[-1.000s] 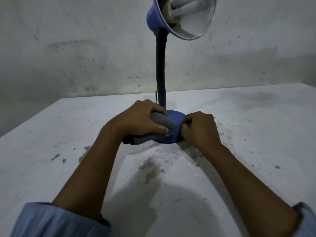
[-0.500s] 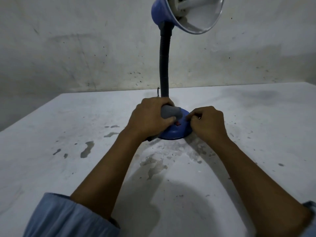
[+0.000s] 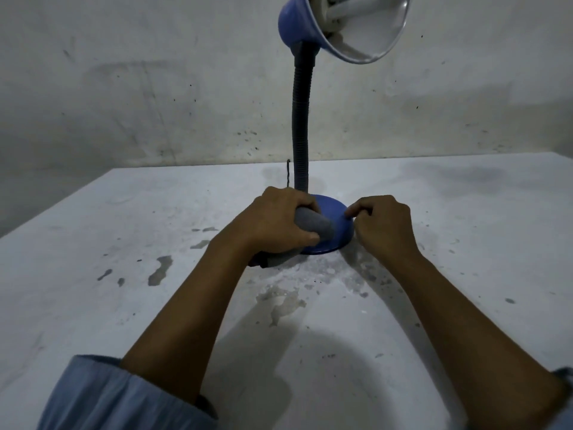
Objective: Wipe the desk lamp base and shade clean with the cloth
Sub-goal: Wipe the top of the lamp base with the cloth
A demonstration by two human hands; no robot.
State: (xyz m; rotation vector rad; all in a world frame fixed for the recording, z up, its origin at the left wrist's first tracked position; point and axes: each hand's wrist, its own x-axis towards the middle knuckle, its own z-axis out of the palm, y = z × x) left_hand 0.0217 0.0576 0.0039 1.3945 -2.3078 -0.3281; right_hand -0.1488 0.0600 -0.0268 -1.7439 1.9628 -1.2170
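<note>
So left hand (image 3: 276, 225) grips a rolled grey cloth (image 3: 313, 224), fingers curled round it, pressing it on the round blue plastic lamp base (image 3: 336, 217), which sits just right of that grip on the stained white table (image 3: 130, 237). Right hand (image 3: 383, 225) has curled fingers, fingertips (image 3: 352, 211) touching the base's right edge. Dark ribbed gooseneck (image 3: 301, 125) rises right behind the cloth grip to the blue cone shade (image 3: 299, 21), high above both hands.

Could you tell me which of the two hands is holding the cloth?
The left hand grips the grey cloth on the blue lamp base; the right hand only steadies the base's edge, with no cloth.
</note>
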